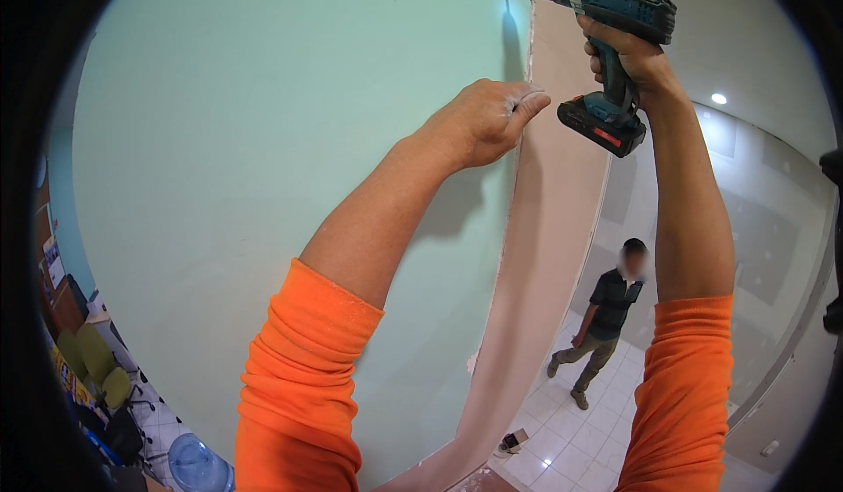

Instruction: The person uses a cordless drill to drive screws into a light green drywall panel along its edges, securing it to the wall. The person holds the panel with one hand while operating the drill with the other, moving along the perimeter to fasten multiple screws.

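My right hand (637, 57) is wrapped round the grip of a teal and black cordless drill (619, 4), its battery pack at the bottom. The drill points left, and its bit reaches the pale green wall panel (290, 123) near the panel's upper right edge, where a light shines on the surface. A small dark spot shows beside the bit. Lower down, my left hand (496, 119) is closed in front of the panel's edge, with white dust on thumb and fingers. Whatever it may hold is hidden. Orange sleeves are pushed up both forearms.
Beyond the pinkish wall edge (549, 167), a person (610, 312) stands on the white tiled floor (571, 439) far below. Green chairs (101, 365) and a large blue water bottle (195, 464) are at lower left. A ceiling light (719, 98) glows at right.
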A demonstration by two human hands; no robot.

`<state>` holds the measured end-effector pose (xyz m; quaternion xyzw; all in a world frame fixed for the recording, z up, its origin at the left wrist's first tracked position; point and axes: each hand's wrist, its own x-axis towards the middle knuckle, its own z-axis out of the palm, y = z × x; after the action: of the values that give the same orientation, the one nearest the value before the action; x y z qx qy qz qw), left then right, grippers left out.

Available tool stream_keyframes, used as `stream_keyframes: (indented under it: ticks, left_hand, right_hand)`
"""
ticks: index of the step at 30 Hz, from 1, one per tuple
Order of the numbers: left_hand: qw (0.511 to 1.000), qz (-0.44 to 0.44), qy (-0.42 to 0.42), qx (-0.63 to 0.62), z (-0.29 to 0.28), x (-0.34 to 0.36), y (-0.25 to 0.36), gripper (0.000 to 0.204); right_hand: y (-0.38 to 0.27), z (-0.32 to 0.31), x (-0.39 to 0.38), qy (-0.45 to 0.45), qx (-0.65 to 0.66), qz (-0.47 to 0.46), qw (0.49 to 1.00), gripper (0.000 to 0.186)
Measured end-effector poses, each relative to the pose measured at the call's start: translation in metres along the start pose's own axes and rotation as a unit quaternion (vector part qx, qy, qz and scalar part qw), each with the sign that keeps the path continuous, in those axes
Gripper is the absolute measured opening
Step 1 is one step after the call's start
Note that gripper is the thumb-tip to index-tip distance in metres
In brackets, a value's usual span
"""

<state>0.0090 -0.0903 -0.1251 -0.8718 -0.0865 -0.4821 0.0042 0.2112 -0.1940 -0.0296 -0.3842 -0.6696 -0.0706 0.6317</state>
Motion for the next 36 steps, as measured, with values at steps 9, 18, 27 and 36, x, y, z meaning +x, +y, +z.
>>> stream_keyframes:
  ticks: [9, 18, 27, 36]
  left_hand:
    - [1.000, 0.024, -0.010, -0.011, -0.013, 0.005, 0.027, 0.048]
    - [0.998, 0.054, 0.004, -0.035, -0.025, 0.008, 0.049, 0.048]
    - [0.999, 0.032, 0.018, -0.009, -0.006, 0.004, 0.036, 0.052]
    - [0.999, 0.021, 0.015, -0.025, 0.007, 0.002, 0.028, 0.055]
  right_hand:
    - [0.008, 0.002, -0.006, 0.003, 0.094, -0.016, 0.995, 0.028]
    - [0.011, 0.010, -0.013, 0.014, 0.159, -0.042, 0.986, 0.024]
    - [0.008, -0.042, 0.008, -0.047, 0.157, 0.062, 0.985, 0.038]
    - [0.003, -0.069, 0.025, -0.045, 0.062, 0.050, 0.996, 0.042]
